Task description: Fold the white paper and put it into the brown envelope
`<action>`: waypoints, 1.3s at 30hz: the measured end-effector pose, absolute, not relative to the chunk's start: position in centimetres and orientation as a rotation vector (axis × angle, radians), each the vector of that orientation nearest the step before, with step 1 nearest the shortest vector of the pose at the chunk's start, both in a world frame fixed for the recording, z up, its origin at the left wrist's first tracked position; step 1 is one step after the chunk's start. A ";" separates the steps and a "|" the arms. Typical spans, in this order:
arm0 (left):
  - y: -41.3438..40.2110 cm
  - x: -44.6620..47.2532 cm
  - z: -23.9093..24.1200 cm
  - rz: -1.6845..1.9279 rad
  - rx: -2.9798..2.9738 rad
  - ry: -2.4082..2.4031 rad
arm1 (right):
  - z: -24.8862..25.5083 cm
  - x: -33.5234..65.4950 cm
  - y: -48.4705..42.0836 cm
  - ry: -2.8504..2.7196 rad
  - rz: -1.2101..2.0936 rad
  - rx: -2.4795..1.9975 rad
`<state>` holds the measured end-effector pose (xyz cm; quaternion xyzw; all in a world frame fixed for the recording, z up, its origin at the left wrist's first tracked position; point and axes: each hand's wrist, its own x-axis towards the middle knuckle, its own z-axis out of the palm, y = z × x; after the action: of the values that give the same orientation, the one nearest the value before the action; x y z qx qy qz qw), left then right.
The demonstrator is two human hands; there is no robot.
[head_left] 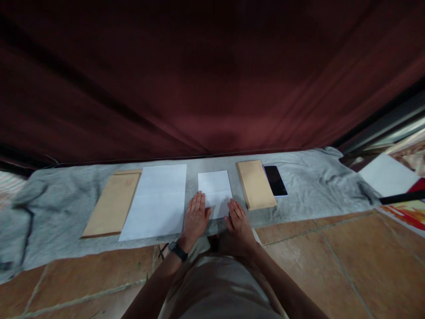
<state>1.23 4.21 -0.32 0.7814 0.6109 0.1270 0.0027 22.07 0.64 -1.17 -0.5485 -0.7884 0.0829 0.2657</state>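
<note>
A small white sheet of paper (214, 182) lies on the grey cloth straight in front of me. My left hand (195, 217) is flat with its fingers stretched out, over the sheet's lower left edge. At the lower right corner of the same sheet rests my right hand (238, 221), its fingers extended too. Left of it is a larger white sheet (157, 199), partly lapping a big brown envelope (113, 204). To the right lies a smaller brown envelope (255, 184), with a dark-screened phone (275, 180) beside it.
The grey cloth (308, 186) covers a long narrow surface. A dark red curtain (212, 97) hangs behind it. Tiled floor (318, 257) shows in front. At the far right are a white sheet (388, 175) and a colourful printed item (410, 215).
</note>
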 end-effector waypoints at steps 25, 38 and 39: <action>3.9 1.5 -0.6 0.530 2.362 1.966 | -2.1 20.0 6.8 -2.100 0.057 -1.754; 2.8 3.1 0.9 0.340 2.598 1.630 | -1.3 19.3 9.9 -2.087 0.214 -1.668; 2.8 3.2 0.9 0.335 2.600 1.622 | -1.3 19.2 10.6 -2.044 0.227 -1.690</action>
<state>3.18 2.75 0.87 0.8430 0.5260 0.1086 0.0292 19.20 10.57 -1.34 -0.6167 -0.7459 0.0827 0.2379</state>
